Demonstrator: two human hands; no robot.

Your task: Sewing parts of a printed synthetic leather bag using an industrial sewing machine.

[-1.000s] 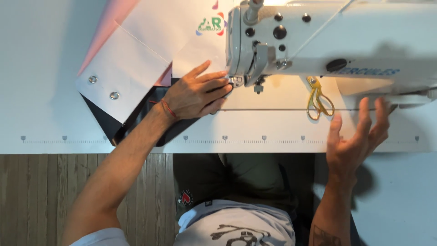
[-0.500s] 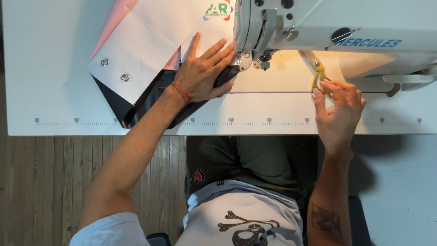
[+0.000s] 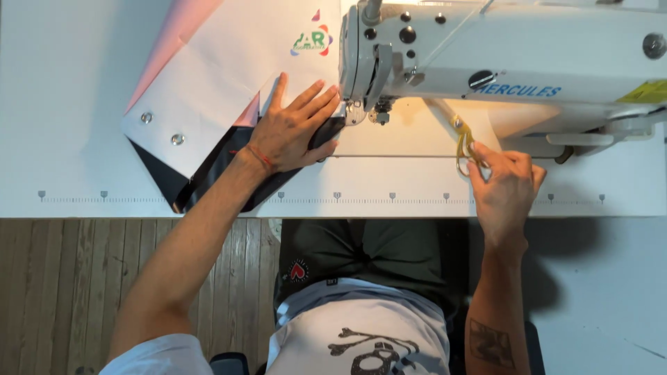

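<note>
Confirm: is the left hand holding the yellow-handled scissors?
No, the left hand lies flat on the white and black fabric; the right hand grips the yellow-handled scissors.

glossy enamelled metal sewing machine (image 3: 500, 55), matt black cloth (image 3: 222, 167), smooth white tabletop (image 3: 62, 104)

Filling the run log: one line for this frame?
left hand flat on white fabric piece beside presser foot | right hand on yellow-handled scissors | sewing machine on white table
</note>
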